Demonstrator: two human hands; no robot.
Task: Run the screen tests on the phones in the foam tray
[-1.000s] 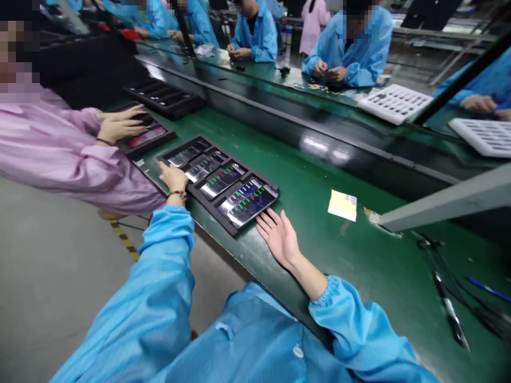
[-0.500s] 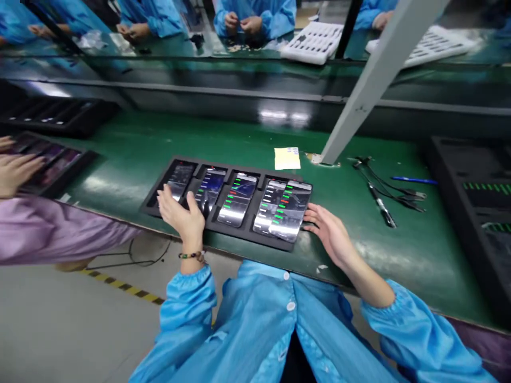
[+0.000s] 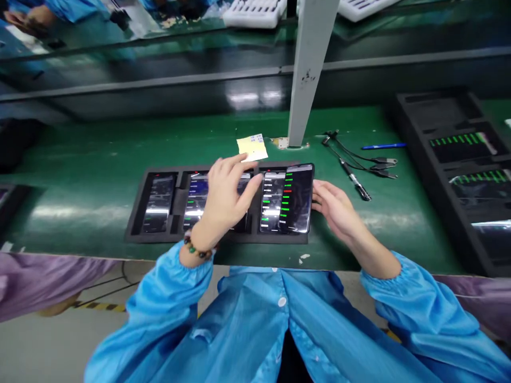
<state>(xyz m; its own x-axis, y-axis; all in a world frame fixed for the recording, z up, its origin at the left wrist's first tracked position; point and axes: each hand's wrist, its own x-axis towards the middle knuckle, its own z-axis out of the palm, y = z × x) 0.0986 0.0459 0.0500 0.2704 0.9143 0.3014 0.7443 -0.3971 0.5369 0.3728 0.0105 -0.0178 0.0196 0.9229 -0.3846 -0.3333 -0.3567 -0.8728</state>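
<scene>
A black foam tray (image 3: 178, 205) on the green bench holds several smartphones with lit screens. My left hand (image 3: 225, 194) hovers over the middle of the tray, thumb and fingers apart, partly hiding the second phone (image 3: 195, 194) and third phone. At the tray's right end, a smartphone (image 3: 297, 199) with green and red text overlaps another phone (image 3: 271, 202) lying in the last slot. My right hand (image 3: 331, 205) grips the overlapping phone at its right edge; some fingertips are hidden behind it. The leftmost phone (image 3: 158, 205) lies in its slot.
A yellow note (image 3: 252, 147) lies behind the tray, beside a grey post (image 3: 311, 74). Cables (image 3: 355, 154), a black pen (image 3: 359, 186) and a blue pen (image 3: 383, 146) lie to the right. Another phone tray (image 3: 423, 175) stands far right. White trays (image 3: 255, 13) are across the bench.
My left hand has moved right, from the tray's left part to above its middle. My right hand stays at the overlapping phone, whose tilt has changed. The camera view has shifted.
</scene>
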